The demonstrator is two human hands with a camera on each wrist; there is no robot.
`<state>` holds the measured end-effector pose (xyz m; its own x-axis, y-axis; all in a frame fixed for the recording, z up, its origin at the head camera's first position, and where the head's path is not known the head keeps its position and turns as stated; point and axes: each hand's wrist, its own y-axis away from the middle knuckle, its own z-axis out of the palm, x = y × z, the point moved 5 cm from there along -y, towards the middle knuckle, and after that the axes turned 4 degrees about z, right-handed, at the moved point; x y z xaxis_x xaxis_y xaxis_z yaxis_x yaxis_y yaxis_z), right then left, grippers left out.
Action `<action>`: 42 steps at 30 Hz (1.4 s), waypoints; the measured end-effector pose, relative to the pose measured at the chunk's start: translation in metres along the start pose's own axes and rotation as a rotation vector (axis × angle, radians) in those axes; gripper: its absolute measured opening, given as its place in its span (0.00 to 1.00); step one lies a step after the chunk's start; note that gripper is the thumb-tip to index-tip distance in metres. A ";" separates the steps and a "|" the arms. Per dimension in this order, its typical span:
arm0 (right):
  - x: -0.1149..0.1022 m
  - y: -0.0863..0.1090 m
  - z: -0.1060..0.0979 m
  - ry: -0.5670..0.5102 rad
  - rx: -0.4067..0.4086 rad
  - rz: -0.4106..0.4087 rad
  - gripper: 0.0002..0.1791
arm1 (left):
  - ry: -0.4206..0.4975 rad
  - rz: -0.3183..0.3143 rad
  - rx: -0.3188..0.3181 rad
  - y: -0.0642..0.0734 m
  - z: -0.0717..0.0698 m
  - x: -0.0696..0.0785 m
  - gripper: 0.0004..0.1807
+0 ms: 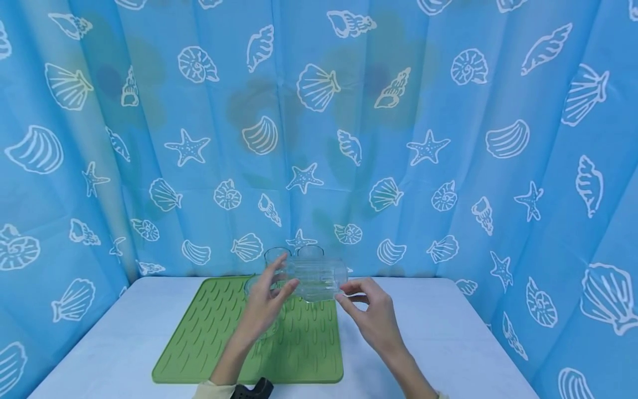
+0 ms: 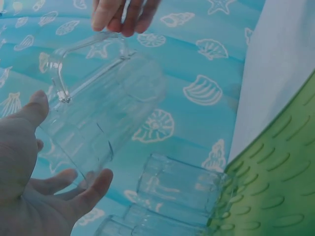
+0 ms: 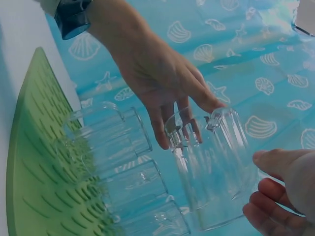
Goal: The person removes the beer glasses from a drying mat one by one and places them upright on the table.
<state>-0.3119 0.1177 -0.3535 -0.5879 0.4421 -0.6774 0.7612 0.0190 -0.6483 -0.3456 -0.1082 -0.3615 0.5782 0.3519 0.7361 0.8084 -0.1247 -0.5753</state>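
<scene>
Sideways, a clear mug [image 1: 321, 281] is lying between left hand [image 1: 263, 303] and right hand [image 1: 372, 311]

Both hands are holding the mug in the air, off the worktop [image 1: 428, 343]; in the head view it is showing across the far right part of the green mat [image 1: 186, 346]. The left hand is reaching round one end, its thumb on one side and its fingers spreading along the other. The right hand is bending its fingers toward its thumb at the opposite end; it seems to be pinching the mug, though the glass is so clear that I cannot tell whether on the rim or on the handle [image 2: 60, 76]. That handle is sticking out from the mug's side.

Just beside, at least three other mugs [image 3: 118, 135] are standing close together on the mat, their outlines overlapping. A dark band [image 1: 254, 389] is circling the left wrist, below a pale sleeve [image 1: 211, 390]. Behind everything, a blue curtain [image 1: 309, 141] is hanging in folds, showing white shells and starfish.
</scene>
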 end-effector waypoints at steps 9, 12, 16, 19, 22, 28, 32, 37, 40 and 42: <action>-0.009 0.007 0.012 0.144 -0.100 -0.193 0.16 | -0.041 0.089 -0.044 0.003 0.006 0.003 0.33; -0.011 0.009 0.017 0.169 -0.149 -0.215 0.17 | -0.064 0.120 -0.044 0.004 0.008 0.004 0.32; -0.013 0.011 0.021 0.182 -0.205 -0.251 0.18 | -0.093 0.155 -0.040 0.003 0.010 0.005 0.32; -0.015 0.013 0.024 0.194 -0.249 -0.282 0.17 | -0.103 0.170 -0.047 0.004 0.012 0.006 0.31; -0.015 0.015 0.027 0.190 -0.291 -0.276 0.15 | -0.117 0.177 -0.053 0.004 0.014 0.006 0.31; -0.014 0.016 0.028 0.175 -0.328 -0.230 0.12 | -0.135 0.145 -0.063 0.006 0.015 0.006 0.30; -0.014 0.017 0.028 0.177 -0.335 -0.234 0.09 | -0.134 0.148 -0.074 0.006 0.016 0.006 0.30; -0.013 0.017 0.029 0.184 -0.341 -0.233 0.08 | -0.142 0.161 -0.079 0.006 0.016 0.006 0.29; -0.013 0.017 0.029 0.192 -0.344 -0.232 0.07 | -0.143 0.160 -0.080 0.005 0.017 0.006 0.29; -0.013 0.017 0.030 0.193 -0.347 -0.235 0.08 | -0.144 0.154 -0.081 0.005 0.016 0.006 0.30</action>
<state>-0.2996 0.0851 -0.3663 -0.7187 0.5481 -0.4279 0.6795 0.4231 -0.5994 -0.3397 -0.0918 -0.3662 0.6786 0.4509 0.5798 0.7212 -0.2595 -0.6423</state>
